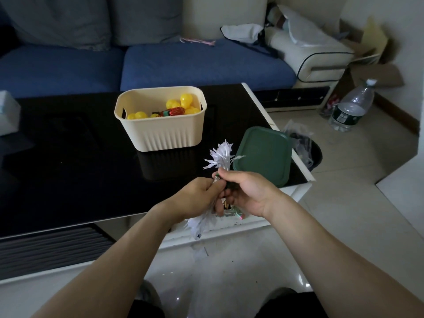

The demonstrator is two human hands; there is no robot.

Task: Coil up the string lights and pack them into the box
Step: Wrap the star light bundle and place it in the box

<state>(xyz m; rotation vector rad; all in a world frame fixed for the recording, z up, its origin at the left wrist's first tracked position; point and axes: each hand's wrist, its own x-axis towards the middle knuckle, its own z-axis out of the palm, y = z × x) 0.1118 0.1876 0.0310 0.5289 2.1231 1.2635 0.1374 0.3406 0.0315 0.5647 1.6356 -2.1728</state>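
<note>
Black glass table [68, 157] holds cream box [160, 134], yellow lights [183, 104] already inside. Left hand [195, 198] and right hand [247, 191] both curl fingers tight round bundled white string lights [220, 154]; coiling looks about done, next lift it into the box

Pretty clearly someone's living room at home. There's a blue sofa [160, 65] with grey back cushions [91, 19] right behind a glossy black coffee table [68, 157], shiny pale floor tiles [344, 203], a big water bottle [351, 106] on the floor next to an open cardboard box [376, 72], and a small lined bin [307, 150] beside the table.
</note>
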